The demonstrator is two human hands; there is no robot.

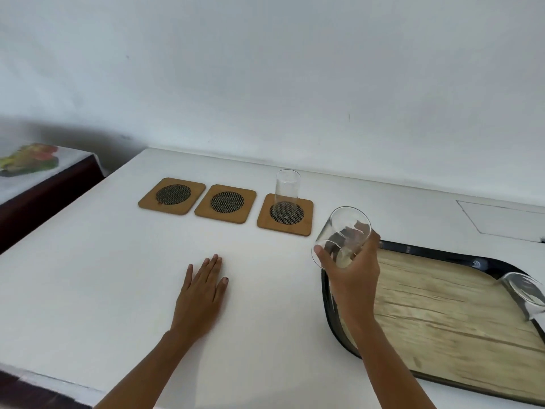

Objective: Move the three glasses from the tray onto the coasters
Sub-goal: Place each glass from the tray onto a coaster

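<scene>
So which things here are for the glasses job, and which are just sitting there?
For the job:
- clear glass on the right wooden coaster
- clear glass in the right hand
- clear glass left on the tray
- black-rimmed wood-pattern tray
- two bare wooden coasters

Just there:
- side table with a fruit-print cloth
- left hand, flat on the white counter

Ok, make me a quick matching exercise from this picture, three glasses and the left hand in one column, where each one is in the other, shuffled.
Column 1:
1. First glass
2. Second glass
3. Third glass
4. Left hand

Column 2:
A. Flat on the white table
B. Held in the right hand
C. On the tray
D. Upright on the right coaster

Pairs: 1-D, 2-B, 3-C, 4-A
</scene>
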